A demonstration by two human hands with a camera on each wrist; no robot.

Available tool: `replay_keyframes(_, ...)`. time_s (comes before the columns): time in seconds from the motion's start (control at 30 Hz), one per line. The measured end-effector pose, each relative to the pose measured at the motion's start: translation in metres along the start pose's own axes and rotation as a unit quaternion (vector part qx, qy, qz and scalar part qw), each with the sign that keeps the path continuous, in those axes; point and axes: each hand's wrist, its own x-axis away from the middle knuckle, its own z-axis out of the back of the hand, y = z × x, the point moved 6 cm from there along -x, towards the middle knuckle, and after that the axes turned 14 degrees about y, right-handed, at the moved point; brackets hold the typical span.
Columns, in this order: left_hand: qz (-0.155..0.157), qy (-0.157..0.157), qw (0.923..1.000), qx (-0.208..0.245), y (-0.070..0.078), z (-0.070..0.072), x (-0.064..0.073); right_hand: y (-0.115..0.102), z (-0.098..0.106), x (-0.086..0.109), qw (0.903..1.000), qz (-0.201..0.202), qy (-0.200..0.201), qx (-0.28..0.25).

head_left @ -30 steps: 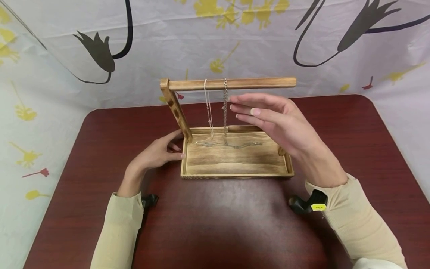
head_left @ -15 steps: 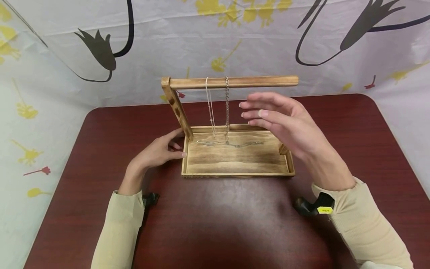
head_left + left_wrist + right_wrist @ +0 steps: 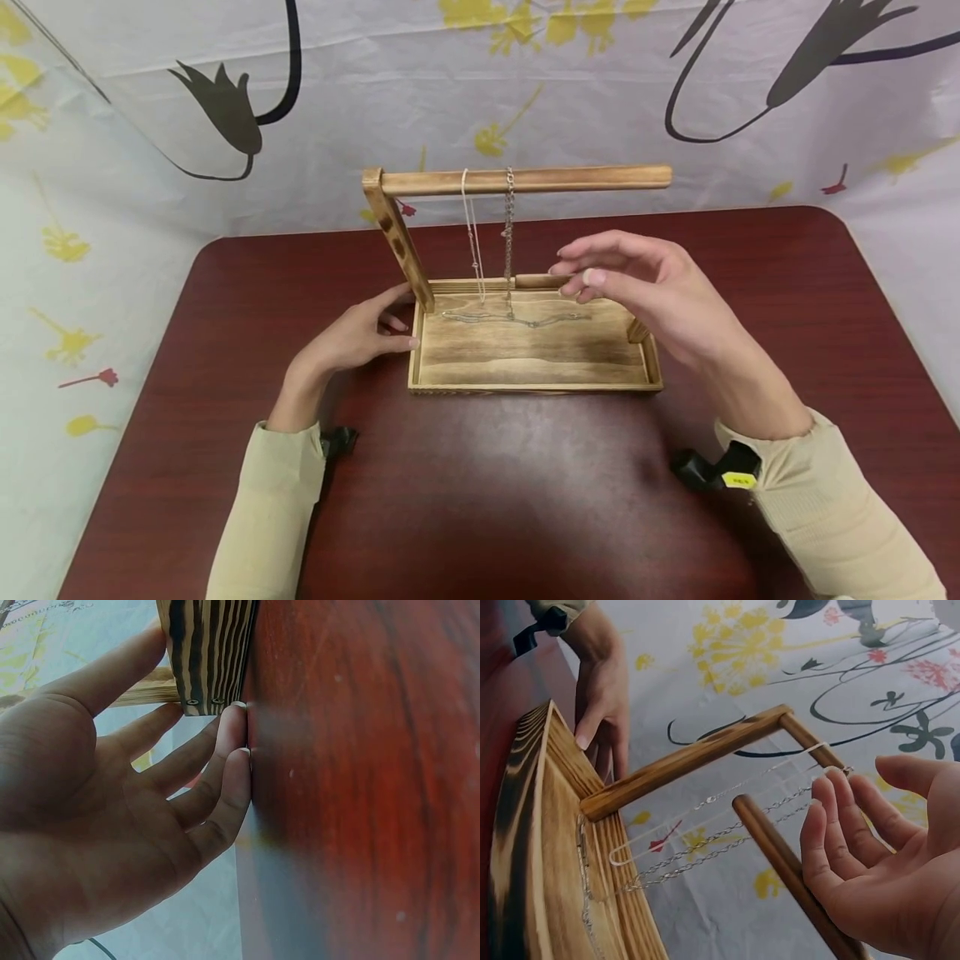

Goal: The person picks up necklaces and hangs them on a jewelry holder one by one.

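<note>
A wooden jewelry stand has an overhead bar point(image 3: 585, 178) on a left post point(image 3: 399, 242), above a shallow tray point(image 3: 525, 372). Looped over the bar hang a thin pale necklace point(image 3: 472, 237) and, right of it, a thicker silver chain necklace point(image 3: 509, 218). Another fine chain point(image 3: 532, 323) lies across the tray floor. My left hand point(image 3: 347, 337) rests against the tray's left end, its thumb on the rim and its fingers around the back corner. Apart from the chains, my right hand point(image 3: 660, 292) hovers above the tray's right side, fingers loosely bent, holding nothing.
A lower wooden rod point(image 3: 542, 282) with a free rounded end sits at the tray's back. My right hand partly hides the right support point(image 3: 637, 332). The stand stands on a dark red table point(image 3: 525, 492), with a printed white cloth point(image 3: 360, 92) behind it.
My right hand has drawn back from the silver chain, moving right and down, its fingers more bent. My left hand keeps its place on the tray. Both necklaces still hang from the bar.
</note>
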Motion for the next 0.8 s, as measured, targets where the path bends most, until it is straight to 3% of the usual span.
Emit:
replay_keyframes(0.17,0.002,0.000,1.0000,0.001,0.000,0.001,0.000,0.007,0.004,0.004,0.9989,-0.002,-0.001,0.047)
replay_keyframes(0.33,0.008,0.002,1.0000,0.003,-0.001,0.000,0.000,0.016,0.004,0.008,0.9959,-0.016,-0.039,0.081)
replay_keyframes(0.8,0.011,0.002,0.9999,0.006,-0.002,0.000,0.000,0.037,0.007,0.016,0.9893,-0.052,-0.080,0.111)
